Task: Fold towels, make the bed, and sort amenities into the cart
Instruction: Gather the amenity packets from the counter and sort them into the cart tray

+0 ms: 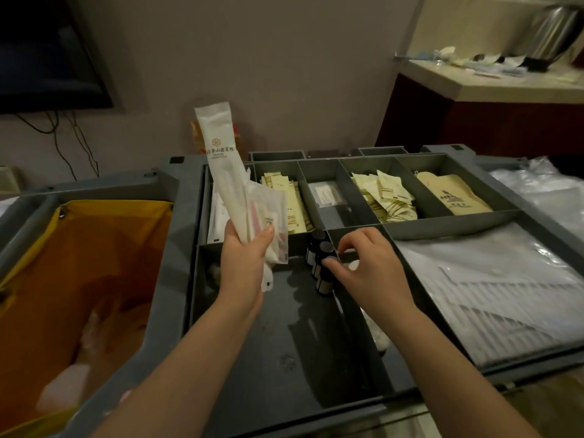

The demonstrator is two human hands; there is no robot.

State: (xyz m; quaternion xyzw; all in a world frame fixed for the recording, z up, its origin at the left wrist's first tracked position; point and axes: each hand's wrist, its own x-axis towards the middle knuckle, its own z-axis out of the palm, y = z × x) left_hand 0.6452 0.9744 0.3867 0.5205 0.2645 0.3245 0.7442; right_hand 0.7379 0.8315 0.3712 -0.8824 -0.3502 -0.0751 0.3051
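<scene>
My left hand point(243, 263) grips a bunch of white amenity packets point(226, 172), held upright over the grey cart tray point(186, 248). The tallest packet bears a gold logo. My right hand point(363, 263) reaches into the tray's front compartment and pinches the cap of a small dark bottle point(325, 279), one of three standing in a row against the divider. Cream sachets point(384, 194) and tan pouches point(452, 194) fill the rear compartments.
A yellow laundry bag point(79, 263) hangs open on the cart's left. Clear-wrapped white items point(505, 295) fill the right compartment. A counter point(474, 86) with a kettle point(553, 33) and loose amenities stands at back right. A dark screen point(38, 52) hangs at upper left.
</scene>
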